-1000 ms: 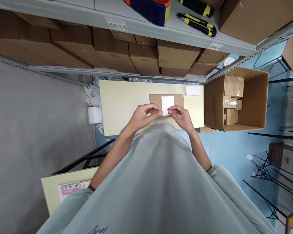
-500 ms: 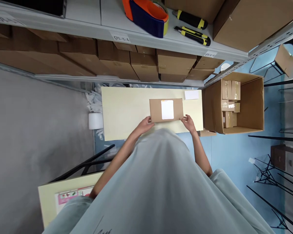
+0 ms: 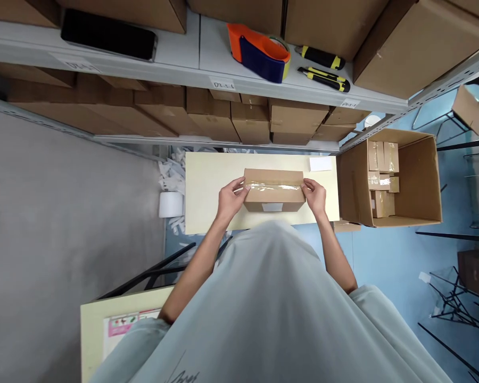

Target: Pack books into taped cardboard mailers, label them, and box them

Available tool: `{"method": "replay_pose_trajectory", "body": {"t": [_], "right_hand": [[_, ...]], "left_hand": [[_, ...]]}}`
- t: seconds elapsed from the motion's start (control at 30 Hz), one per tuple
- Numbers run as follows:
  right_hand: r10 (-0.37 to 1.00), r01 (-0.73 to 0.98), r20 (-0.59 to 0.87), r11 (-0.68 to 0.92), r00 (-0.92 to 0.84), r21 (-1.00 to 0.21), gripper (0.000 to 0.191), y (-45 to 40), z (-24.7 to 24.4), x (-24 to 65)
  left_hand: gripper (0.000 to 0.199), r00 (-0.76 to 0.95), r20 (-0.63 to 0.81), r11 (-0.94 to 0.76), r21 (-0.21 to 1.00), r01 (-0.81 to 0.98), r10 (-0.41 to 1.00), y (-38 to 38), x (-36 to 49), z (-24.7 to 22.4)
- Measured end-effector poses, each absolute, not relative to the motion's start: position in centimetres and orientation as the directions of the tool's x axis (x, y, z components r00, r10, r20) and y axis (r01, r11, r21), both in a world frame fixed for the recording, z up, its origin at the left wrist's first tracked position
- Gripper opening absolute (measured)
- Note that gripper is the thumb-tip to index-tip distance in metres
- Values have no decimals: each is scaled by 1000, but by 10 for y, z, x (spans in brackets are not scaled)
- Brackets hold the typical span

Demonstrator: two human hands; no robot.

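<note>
A closed cardboard box [image 3: 274, 194] is over the cream tabletop [image 3: 211, 183], with shiny tape along its upper face and a white label on the side toward me. My left hand [image 3: 232, 200] grips its left end, thumb and fingers at the edge. On the opposite end my right hand [image 3: 315, 196] holds the right edge the same way. Near the back right of the tabletop lies a small white paper [image 3: 320, 164].
A large open carton [image 3: 419, 186] with several small boxes stands right of the table. Across the top runs a shelf [image 3: 175, 72] bearing a phone [image 3: 108, 35], a tape dispenser [image 3: 259, 55], cutters [image 3: 322, 57] and cartons. A white roll [image 3: 171, 205] sits at the left.
The box has turned: its labelled face, earlier upward, now faces me, and the taped face shows. Both hands have moved up along its ends. The view has shifted slightly.
</note>
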State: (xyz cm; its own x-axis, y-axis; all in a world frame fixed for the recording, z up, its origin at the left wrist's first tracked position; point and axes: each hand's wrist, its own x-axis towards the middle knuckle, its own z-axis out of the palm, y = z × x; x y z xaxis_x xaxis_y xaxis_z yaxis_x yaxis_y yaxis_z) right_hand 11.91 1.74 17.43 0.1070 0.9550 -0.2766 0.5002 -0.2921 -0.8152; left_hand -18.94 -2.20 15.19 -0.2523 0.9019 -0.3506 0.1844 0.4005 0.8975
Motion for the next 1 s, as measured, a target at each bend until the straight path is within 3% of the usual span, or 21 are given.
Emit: {"method": "replay_pose_trajectory", "body": {"t": [0.17,0.4,0.6,0.77,1.0], "right_hand": [[938,518,-333,-332,95,-788,34,11,156,89],[933,509,-342,-348,110,-787,37,-7,144,72],[868,451,-461,-491,184,-745,58,-4,138,70],[912,361,-400,-403,85,-841,58,-17,153,67],[910,223,-327,-385,256,-896,62,-57,198,88]], "left_hand": [[49,-315,-401,471,862,190,860,-38,-204,138],[64,-318,-414,471,873,128,853,-47,-213,117],[64,-294,-514,553,830,67,806,-41,-218,109],[69,-230,-510,534,844,54,829,-46,-226,124],[75,-78,-470,472,882,-3,879,-38,-227,166]]}}
